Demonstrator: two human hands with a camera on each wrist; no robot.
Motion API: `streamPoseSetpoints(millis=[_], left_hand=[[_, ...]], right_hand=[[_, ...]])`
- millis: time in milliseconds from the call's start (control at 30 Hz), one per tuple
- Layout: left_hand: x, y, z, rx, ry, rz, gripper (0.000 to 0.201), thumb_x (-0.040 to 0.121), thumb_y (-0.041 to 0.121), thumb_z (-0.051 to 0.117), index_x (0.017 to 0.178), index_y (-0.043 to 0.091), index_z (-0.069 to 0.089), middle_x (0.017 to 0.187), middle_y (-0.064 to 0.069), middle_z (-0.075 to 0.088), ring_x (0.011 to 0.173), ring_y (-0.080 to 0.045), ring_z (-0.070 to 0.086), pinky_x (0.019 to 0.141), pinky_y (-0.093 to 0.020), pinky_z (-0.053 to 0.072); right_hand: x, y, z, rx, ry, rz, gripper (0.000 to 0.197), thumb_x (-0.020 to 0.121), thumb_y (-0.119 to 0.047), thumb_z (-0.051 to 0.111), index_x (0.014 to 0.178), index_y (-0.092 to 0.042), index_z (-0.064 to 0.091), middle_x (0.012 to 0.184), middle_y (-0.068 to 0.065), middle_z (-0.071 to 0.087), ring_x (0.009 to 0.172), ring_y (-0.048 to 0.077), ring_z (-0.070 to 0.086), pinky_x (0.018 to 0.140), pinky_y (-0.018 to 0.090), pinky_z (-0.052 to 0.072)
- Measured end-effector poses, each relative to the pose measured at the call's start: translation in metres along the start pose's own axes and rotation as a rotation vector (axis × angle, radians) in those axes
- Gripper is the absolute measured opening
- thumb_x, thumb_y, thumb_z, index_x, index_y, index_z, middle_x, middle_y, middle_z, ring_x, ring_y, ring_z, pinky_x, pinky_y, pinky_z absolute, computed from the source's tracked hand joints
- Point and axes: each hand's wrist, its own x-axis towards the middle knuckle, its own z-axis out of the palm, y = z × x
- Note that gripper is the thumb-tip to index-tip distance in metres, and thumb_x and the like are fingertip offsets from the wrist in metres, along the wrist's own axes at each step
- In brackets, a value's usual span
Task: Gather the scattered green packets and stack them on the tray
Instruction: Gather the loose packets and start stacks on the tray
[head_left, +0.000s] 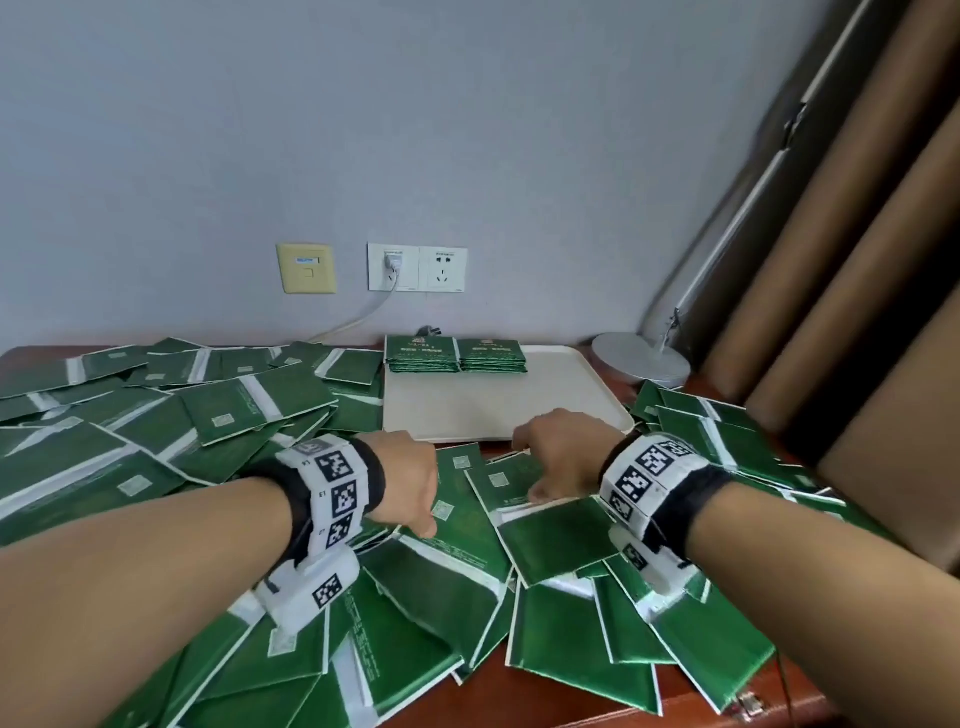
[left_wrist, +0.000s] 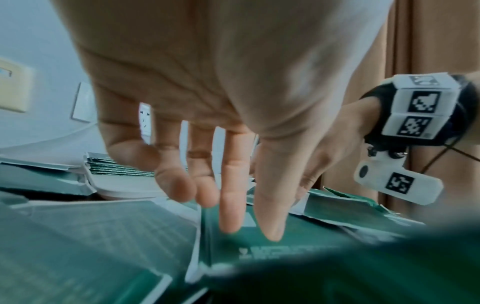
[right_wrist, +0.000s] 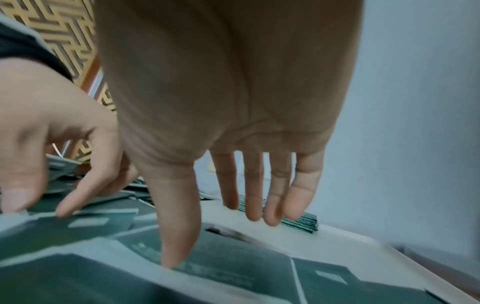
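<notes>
The gathering step looks to be in hand: green packets (head_left: 228, 410) lie scattered over the worktop (head_left: 571, 680), and only two short stacks (head_left: 454, 356) sit at the tray's (head_left: 519, 405) far edge. The left hand (head_left: 402, 480) reaches palm down, fingers straight and spread, thumb and forefinger touching a packet, gripping nothing. The right hand (head_left: 558, 449) hovers likewise just before the tray, thumb tip on a packet, fingers relaxed. Next, each probably needs to pinch a packet's edge to lift it.

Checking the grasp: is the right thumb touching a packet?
Touching: the right wrist view shows the right thumb tip pressed on a green packet.
</notes>
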Motion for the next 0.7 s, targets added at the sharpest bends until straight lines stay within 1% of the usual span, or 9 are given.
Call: streamPoseSetpoints(millis=[67, 167, 233, 333, 433, 500, 567, 633, 700], left_hand=[[0.007, 0.002, 0.001, 0.025, 0.016, 0.043, 0.028, 0.080, 0.049, 0.077, 0.097, 0.027, 0.073, 0.094, 0.014, 0.063, 0.090, -0.011, 0.062, 0.084, -0.031, 0.053], [0.020, 0.004, 0.004, 0.087, 0.019, 0.137, 0.059, 0.078, 0.044, 0.081, 0.130, 0.030, 0.056, 0.123, 0.007, 0.051, 0.110, -0.017, 0.052, 0.097, -0.035, 0.045], [0.028, 0.005, 0.007, 0.100, 0.002, 0.156, 0.078, 0.075, 0.041, 0.084, 0.142, 0.030, 0.044, 0.136, 0.005, 0.048, 0.121, -0.019, 0.049, 0.102, -0.036, 0.042], [0.032, 0.007, 0.006, 0.078, 0.003, 0.148, 0.089, 0.071, 0.036, 0.087, 0.145, 0.031, 0.038, 0.136, 0.006, 0.049, 0.120, -0.018, 0.048, 0.101, -0.038, 0.043], [0.033, 0.005, 0.005, 0.064, -0.013, 0.114, 0.082, 0.070, 0.038, 0.088, 0.137, 0.033, 0.041, 0.128, 0.006, 0.053, 0.109, -0.016, 0.050, 0.096, -0.038, 0.046], [0.032, 0.002, 0.003, 0.050, -0.027, 0.104, 0.076, 0.072, 0.041, 0.086, 0.135, 0.033, 0.045, 0.128, 0.005, 0.057, 0.104, -0.016, 0.052, 0.092, -0.036, 0.047], [0.030, -0.002, 0.000, 0.029, -0.022, 0.104, 0.068, 0.078, 0.042, 0.081, 0.137, 0.032, 0.049, 0.128, 0.005, 0.058, 0.101, -0.016, 0.051, 0.089, -0.032, 0.045], [0.025, -0.009, -0.005, 0.020, 0.004, 0.088, 0.056, 0.087, 0.043, 0.073, 0.138, 0.030, 0.053, 0.127, 0.005, 0.057, 0.107, -0.016, 0.052, 0.091, -0.030, 0.043], [0.021, -0.016, -0.009, 0.026, 0.074, 0.063, 0.045, 0.092, 0.044, 0.067, 0.134, 0.031, 0.057, 0.122, 0.005, 0.061, 0.100, -0.013, 0.054, 0.090, -0.030, 0.045]], right_hand=[[0.008, 0.003, 0.002, -0.022, -0.033, -0.029, 0.073, 0.076, -0.027, 0.082, 0.139, -0.016, 0.048, 0.124, 0.006, 0.059, 0.115, 0.026, 0.055, 0.098, 0.041, 0.048], [0.018, 0.008, 0.006, 0.029, -0.088, -0.056, 0.088, 0.073, -0.021, 0.085, 0.147, -0.017, 0.039, 0.133, 0.007, 0.058, 0.122, 0.027, 0.054, 0.104, 0.041, 0.045], [0.021, 0.011, 0.006, 0.064, -0.104, -0.071, 0.090, 0.072, -0.021, 0.087, 0.148, -0.017, 0.038, 0.134, 0.008, 0.060, 0.122, 0.027, 0.055, 0.105, 0.039, 0.045], [0.026, 0.014, 0.005, 0.075, -0.098, -0.093, 0.086, 0.071, -0.022, 0.088, 0.144, -0.016, 0.043, 0.130, 0.007, 0.061, 0.119, 0.026, 0.056, 0.101, 0.034, 0.045], [0.031, 0.016, 0.009, 0.064, -0.052, -0.099, 0.081, 0.066, -0.026, 0.090, 0.137, -0.018, 0.051, 0.123, 0.006, 0.060, 0.112, 0.026, 0.056, 0.097, 0.036, 0.047], [0.032, 0.018, 0.010, 0.085, -0.039, -0.098, 0.070, 0.064, -0.026, 0.091, 0.126, -0.019, 0.058, 0.114, 0.004, 0.063, 0.104, 0.024, 0.058, 0.092, 0.036, 0.050], [0.031, 0.021, 0.010, 0.124, -0.016, -0.104, 0.050, 0.066, -0.024, 0.089, 0.109, -0.019, 0.064, 0.101, 0.001, 0.067, 0.091, 0.020, 0.059, 0.079, 0.029, 0.048], [0.029, 0.024, 0.010, 0.146, 0.024, -0.109, 0.034, 0.071, -0.021, 0.085, 0.095, -0.022, 0.061, 0.089, -0.001, 0.065, 0.081, 0.018, 0.055, 0.071, 0.025, 0.041], [0.026, 0.027, 0.010, 0.136, 0.084, -0.104, 0.029, 0.076, -0.020, 0.079, 0.087, -0.027, 0.053, 0.084, 0.000, 0.060, 0.080, 0.021, 0.054, 0.069, 0.028, 0.040]])
